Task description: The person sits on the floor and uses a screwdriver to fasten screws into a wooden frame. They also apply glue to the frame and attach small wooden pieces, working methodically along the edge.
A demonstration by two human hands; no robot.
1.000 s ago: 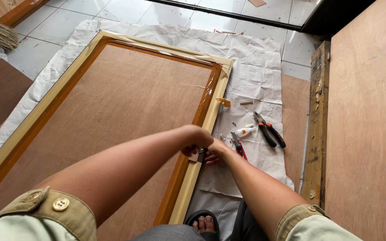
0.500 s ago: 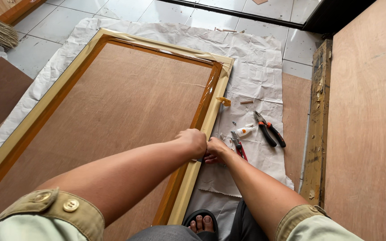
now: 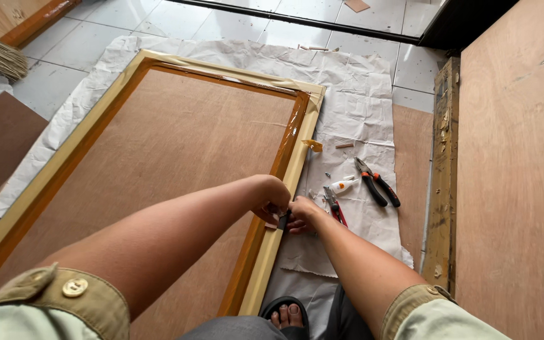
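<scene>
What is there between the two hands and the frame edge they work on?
Nothing visible. The left hand and right hand meet on the frame edge, pinching a small dark object. Pliers lie aside on the paper.

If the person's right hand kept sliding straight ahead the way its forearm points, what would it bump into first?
The right hand points up-left at the left hand, which it nearly touches over the pale wooden frame rail. It would likely meet that hand first; depth is unclear.
</scene>
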